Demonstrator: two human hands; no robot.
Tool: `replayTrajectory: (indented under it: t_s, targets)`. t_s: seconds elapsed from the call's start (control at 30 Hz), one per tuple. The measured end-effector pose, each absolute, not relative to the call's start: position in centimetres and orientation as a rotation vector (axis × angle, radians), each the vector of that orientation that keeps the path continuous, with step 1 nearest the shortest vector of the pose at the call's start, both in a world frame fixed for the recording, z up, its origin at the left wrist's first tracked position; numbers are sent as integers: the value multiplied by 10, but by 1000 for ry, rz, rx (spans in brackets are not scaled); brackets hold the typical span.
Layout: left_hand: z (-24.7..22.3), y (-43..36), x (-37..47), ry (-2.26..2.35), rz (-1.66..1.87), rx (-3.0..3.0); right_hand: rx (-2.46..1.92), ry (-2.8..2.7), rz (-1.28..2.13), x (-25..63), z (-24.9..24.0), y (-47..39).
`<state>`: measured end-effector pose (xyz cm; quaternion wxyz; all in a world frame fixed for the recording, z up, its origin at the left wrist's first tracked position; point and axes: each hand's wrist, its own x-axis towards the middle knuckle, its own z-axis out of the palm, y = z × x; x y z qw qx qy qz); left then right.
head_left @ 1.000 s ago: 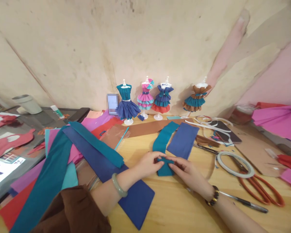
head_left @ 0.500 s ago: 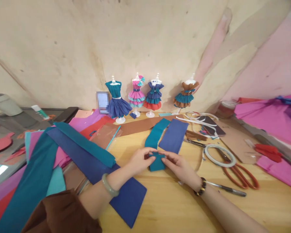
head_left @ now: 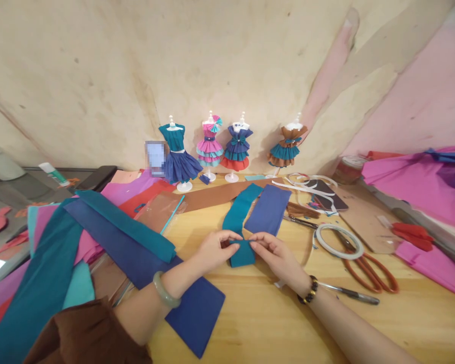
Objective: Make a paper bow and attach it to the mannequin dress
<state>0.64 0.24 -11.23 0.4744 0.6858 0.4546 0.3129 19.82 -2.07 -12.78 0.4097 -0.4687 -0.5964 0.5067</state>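
Evidently light, soft teal crepe-paper strip (head_left: 242, 254); left hand (head_left: 215, 249), right hand (head_left: 276, 255) pinch upper corners, best hold.

Both hands — left hand (head_left: 217, 248) and right hand (head_left: 271, 251) — pinch a small teal piece (head_left: 242, 254) by its upper corners. Four dressed mini mannequins (head_left: 180, 159) stand along the table's (head_left: 280, 323) far edge — beside the wall (head_left: 227, 60).

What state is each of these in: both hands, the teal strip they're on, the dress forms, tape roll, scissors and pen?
Left hand, pinching
Right hand, pinching
Teal strip, pinched between hands
Dress forms, upright, dressed
Tape roll, flat across scissors
Scissors, partly covered, blade opening unclear
Pen, lying down
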Motion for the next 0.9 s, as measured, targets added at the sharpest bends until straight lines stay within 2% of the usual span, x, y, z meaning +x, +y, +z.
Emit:
replayTrajectory:
  t_s: [0.9]
  targets:
    - [-112,4,4,1045,835,1507,-1142,-1395,1317,201,-122,-20]
